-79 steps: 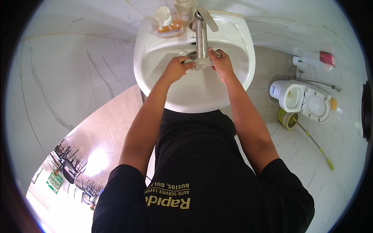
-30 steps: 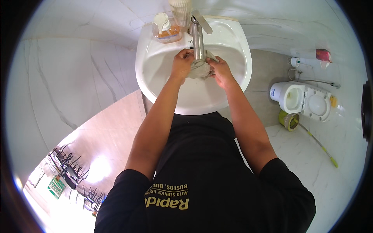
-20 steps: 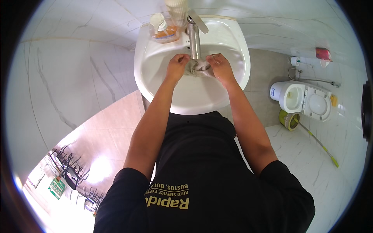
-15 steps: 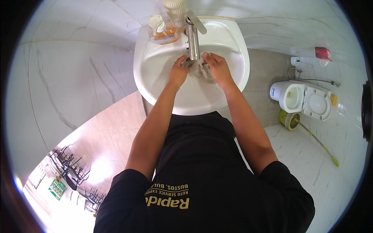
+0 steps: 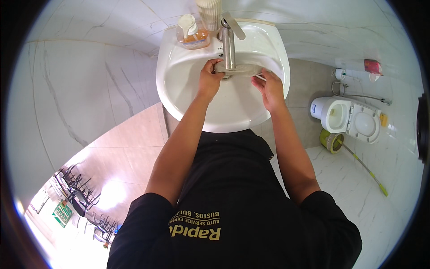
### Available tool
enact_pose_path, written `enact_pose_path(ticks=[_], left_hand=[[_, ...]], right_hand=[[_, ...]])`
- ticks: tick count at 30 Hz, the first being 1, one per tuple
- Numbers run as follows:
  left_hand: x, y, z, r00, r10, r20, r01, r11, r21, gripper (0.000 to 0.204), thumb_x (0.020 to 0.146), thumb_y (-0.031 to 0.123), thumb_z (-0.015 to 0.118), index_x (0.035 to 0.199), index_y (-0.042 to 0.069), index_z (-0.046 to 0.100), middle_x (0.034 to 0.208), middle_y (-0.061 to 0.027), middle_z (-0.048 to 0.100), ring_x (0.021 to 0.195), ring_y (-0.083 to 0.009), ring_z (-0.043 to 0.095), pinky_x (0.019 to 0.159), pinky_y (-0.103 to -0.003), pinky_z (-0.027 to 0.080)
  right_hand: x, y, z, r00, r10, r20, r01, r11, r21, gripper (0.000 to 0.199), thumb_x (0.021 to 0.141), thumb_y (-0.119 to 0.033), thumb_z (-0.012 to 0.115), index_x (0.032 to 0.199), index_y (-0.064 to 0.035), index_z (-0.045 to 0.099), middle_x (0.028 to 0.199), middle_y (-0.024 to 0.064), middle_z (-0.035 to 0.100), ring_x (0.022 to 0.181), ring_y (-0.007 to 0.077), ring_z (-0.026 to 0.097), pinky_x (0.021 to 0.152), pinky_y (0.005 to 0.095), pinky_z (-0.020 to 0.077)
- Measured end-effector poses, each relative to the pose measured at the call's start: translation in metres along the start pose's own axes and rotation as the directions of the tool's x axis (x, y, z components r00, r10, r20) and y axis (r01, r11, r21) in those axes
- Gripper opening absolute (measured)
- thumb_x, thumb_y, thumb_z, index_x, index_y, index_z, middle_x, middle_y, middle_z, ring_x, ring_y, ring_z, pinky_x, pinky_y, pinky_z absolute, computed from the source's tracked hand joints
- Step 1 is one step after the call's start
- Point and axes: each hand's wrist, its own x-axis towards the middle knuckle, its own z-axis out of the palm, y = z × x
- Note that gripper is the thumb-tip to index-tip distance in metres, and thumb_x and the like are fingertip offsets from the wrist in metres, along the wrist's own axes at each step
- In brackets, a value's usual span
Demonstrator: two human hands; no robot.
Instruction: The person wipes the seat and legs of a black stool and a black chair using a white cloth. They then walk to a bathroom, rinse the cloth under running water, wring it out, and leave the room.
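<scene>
A wet, greyish cloth (image 5: 245, 70) is stretched sideways under the spout of the metal faucet (image 5: 229, 49), above the bowl of the white sink (image 5: 233, 107). My left hand (image 5: 209, 81) pinches its left end between thumb and fingers. At the other end, my right hand (image 5: 272, 91) grips the cloth near the right side of the bowl, with some of its fingers loosely curled. Part of the cloth is hidden behind the spout.
On the sink's back left ledge stand a pump bottle of orange liquid (image 5: 195, 39) and a ribbed cream container (image 5: 209, 13). Off to the right are a toilet (image 5: 338, 114), a green bucket (image 5: 330, 141), a long-handled mop (image 5: 363, 167) and a red pack (image 5: 372, 67) on the wall.
The cloth, bunched low in the bowl before, is now raised and spread out under the spout. My right hand has moved right and slightly down, away from my left.
</scene>
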Motion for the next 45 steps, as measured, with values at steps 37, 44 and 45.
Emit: enact_pose_path(ticks=[37,44,45], left_hand=[[0.013,0.014,0.014,0.881,-0.274,0.385,0.403,0.861,-0.310,0.028,0.093,-0.001,0.047,0.115,-0.002,0.064,0.106,-0.0130,0.067,0.093,-0.0229,0.067,0.078,-0.036,0.059],[0.024,0.028,0.013,0.874,-0.382,0.302,0.330,0.921,0.207,0.017,0.085,0.003,0.053,0.098,0.006,0.063,0.090,-0.0106,0.062,0.085,-0.0229,0.063,0.069,-0.038,0.054],[0.026,0.028,0.016,0.898,-0.367,0.244,0.310,0.919,0.243,0.016,0.087,0.006,0.055,0.099,0.005,0.066,0.088,-0.0130,0.065,0.084,-0.0250,0.065,0.071,-0.040,0.055]], right_hand=[[0.029,0.026,0.025,0.664,0.552,0.504,-0.444,0.834,-0.328,0.037,0.088,-0.017,0.077,0.117,-0.0072,0.057,0.113,0.0072,0.060,0.092,0.0189,0.061,0.076,0.0339,0.0546],[0.057,0.050,0.044,0.706,0.594,0.386,-0.198,0.688,-0.698,0.017,0.083,-0.012,0.077,0.090,-0.0126,0.061,0.080,-0.0006,0.058,0.067,0.0095,0.049,0.055,0.0295,0.0344],[0.056,0.054,0.048,0.741,0.568,0.358,-0.160,0.667,-0.728,0.016,0.083,-0.014,0.078,0.087,-0.0131,0.062,0.078,-0.0016,0.057,0.065,0.0094,0.046,0.056,0.0294,0.0317]])
